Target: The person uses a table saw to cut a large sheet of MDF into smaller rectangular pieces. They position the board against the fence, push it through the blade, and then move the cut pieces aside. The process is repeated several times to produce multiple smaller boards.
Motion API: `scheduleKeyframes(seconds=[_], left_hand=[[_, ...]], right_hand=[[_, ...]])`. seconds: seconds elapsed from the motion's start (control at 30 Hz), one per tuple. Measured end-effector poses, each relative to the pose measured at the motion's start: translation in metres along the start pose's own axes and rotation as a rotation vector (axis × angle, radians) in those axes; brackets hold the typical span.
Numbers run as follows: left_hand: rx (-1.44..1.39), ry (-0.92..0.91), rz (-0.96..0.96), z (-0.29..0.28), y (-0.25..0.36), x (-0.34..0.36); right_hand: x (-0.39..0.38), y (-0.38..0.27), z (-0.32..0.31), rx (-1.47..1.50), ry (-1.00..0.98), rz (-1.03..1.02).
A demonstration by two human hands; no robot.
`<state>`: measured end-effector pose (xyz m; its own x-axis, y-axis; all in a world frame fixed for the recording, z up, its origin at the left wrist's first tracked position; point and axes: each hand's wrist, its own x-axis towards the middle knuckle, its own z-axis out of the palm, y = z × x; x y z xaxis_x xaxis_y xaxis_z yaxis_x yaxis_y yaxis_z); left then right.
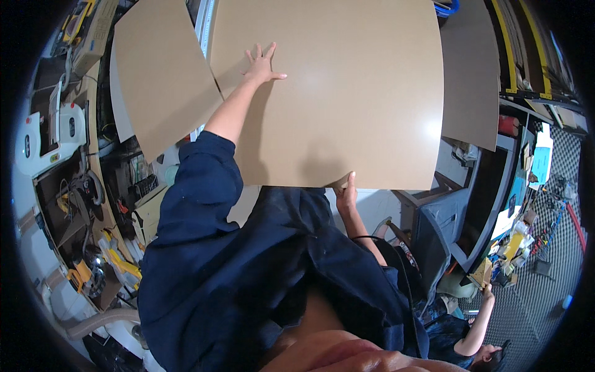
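A large tan board [347, 105] fills the upper middle. My left hand [263, 65] lies spread on its surface near the left side, fingers apart, casting a shadow. At the board's near edge, my right hand [346, 193] grips it, thumb up along the edge and the other fingers largely hidden. To the left is a second tan panel [155, 68], beside a metal rail [202, 25] partly visible between the two. A darker sheet [468, 62] shows behind the main board at the right.
Tools, hoses and a white machine [49, 136] crowd shelving on the left. Sheets stand in a rack [530, 49] at upper right, above cluttered items and grey foam [545, 297]. A grey container [434, 235] is right of me. Another person [471, 335] holds something at lower right.
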<state>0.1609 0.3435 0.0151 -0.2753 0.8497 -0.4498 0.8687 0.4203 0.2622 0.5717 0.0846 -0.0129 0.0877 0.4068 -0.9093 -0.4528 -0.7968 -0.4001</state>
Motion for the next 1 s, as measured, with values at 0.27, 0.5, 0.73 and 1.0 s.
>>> scheduleKeyframes(seconds=[0.27, 0.5, 0.73, 1.0], left_hand=[[0.198, 0.105, 0.055, -0.038, -0.023, 0.162], [0.228, 0.045, 0.130, -0.080, -0.003, 0.186], [0.265, 0.046, 0.122, -0.081, -0.001, 0.193], [0.318, 0.135, 0.111, -0.072, -0.031, 0.235]], right_hand=[[0.031, -0.102, 0.091, -0.382, -0.271, 0.023], [-0.002, -0.172, 0.123, -1.550, -0.088, -0.523], [0.028, -0.212, 0.078, -1.917, -0.149, -1.270], [0.046, -0.240, 0.089, -2.006, -0.278, -1.307]])
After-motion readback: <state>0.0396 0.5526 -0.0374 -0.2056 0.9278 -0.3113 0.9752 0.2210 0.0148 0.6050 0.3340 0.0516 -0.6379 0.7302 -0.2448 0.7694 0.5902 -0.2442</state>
